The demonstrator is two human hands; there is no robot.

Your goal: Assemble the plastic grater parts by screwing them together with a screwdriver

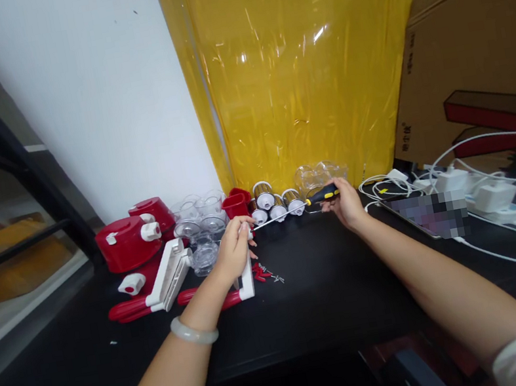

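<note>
My right hand (346, 204) grips the black-and-yellow handle of a screwdriver (321, 196), whose thin shaft runs left to my left hand. My left hand (234, 248) is closed around a white plastic part (247, 279) with red handles, standing on the black table (334, 286); the screwdriver tip meets the part at my fingertips. A pale bangle circles my left wrist. A few small red screws or pegs (263, 274) lie just right of the part.
Red lidded containers (127, 242), clear plastic cups (200, 220), a second white-and-red part (168, 280) and metal drum pieces (275, 202) crowd the table's back. White chargers and cables (483, 196) lie at right. Yellow film and cardboard boxes stand behind; a black shelf at left.
</note>
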